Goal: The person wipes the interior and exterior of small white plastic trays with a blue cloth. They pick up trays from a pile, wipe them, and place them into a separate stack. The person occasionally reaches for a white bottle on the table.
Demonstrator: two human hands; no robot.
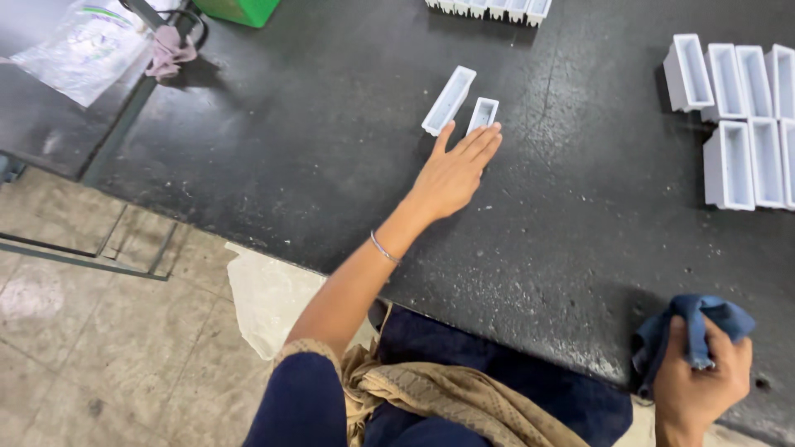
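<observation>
Fingers of the left hand [451, 175] stretch flat and together across the dark surface [315, 149], tips reaching the near end of a small white tray [484, 113]; whether they touch it or stop just short, I cannot tell. That hand holds nothing. The tray lies straight ahead of the fingertips, its long axis running away from the person, roughly in line with the outstretched arm. Just beside it on the left sits a longer white tray [450, 100], tilted the same way, its near end close to the thumb. The right hand [700, 385] is well apart, down at the near edge of the surface, closed around a bunched blue cloth [691, 327]. So the left hand is by far the nearer to both trays. More white trays stand packed side by side at the far right [737, 108] and along the top edge [489, 8]. A pink rag [168, 51] and a clear plastic bag [79, 45] lie at the upper left
</observation>
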